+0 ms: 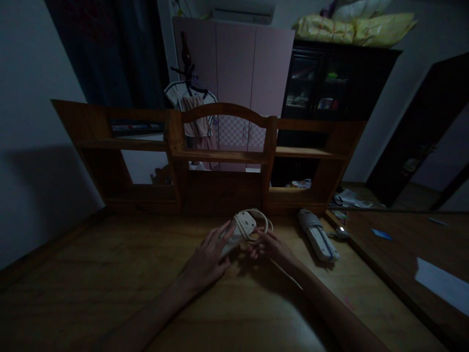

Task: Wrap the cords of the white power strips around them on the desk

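Note:
A white power strip (242, 226) lies on the wooden desk (110, 274) just in front of the hutch, its cable (264, 221) looped around it. My left hand (210, 256) rests on the strip's near end with fingers wrapped along it. My right hand (269, 247) pinches the white cable beside the strip, and a length of the cable (287, 276) trails back toward me across the desk.
A second white power strip with bundled cord (318, 235) lies to the right. The wooden hutch with shelves (220, 156) stands at the desk's back. A dark table (410, 254) with papers is on the right, cabinets behind.

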A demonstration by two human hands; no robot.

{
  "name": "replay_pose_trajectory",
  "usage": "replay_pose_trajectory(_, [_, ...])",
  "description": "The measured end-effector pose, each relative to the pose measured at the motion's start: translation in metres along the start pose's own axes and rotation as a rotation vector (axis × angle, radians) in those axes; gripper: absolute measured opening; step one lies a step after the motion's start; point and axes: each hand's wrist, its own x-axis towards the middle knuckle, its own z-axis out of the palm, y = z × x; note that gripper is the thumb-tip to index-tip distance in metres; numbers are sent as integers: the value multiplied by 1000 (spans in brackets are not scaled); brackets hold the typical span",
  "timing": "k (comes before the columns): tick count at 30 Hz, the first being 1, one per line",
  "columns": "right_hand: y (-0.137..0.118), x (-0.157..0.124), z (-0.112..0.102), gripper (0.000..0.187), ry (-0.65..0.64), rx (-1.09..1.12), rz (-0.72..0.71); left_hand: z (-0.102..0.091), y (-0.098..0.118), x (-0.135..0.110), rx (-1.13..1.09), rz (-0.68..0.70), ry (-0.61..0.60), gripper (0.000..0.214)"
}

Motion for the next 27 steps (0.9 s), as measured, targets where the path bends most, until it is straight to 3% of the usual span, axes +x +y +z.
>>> replay_pose_trajectory(7, [-5,-7,9,32,-82,-22,-13,1,0,1,-51,-102,39,94])
replay_pose_trajectory(13, [0,-7,4,41,-119,-23,-19,3,-4,1,-68,-115,52,91])
replay_pose_trajectory(21, [-4,-8,9,47,-64,-23,-22,-1,-4,-1,-34,-66,52,84])
replay_pose_trajectory(27, [-9,-7,6,40,4,52,-8,-5,-1,-1,-41,-81,58,82])
